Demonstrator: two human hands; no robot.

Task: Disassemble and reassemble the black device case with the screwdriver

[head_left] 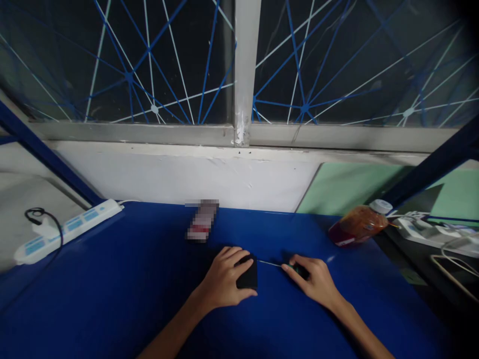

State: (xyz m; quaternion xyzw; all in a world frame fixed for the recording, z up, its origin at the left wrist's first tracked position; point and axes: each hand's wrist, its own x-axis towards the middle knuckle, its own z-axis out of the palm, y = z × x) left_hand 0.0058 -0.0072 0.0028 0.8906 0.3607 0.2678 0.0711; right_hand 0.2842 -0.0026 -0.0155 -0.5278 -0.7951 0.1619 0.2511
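A small black box-like object (249, 276) lies on the blue table (149, 279), and my left hand (229, 276) is wrapped over it, thumb along its near edge and fingers on its far side. To the right, my right hand (313, 279) is closed round the dark and green handle of a screwdriver-like tool (270, 263). Its thin metal shaft points left, and the tip is at or close to the right side of the black object. Whether they touch is too small to tell.
A blurred-out phone-like item (202, 222) lies beyond my left hand. At the back right rests a bottle of orange-brown drink (359, 224) with a white cap. White power strips (71, 232) flank the table, one with a black cable. Blue frame bars slant at both sides.
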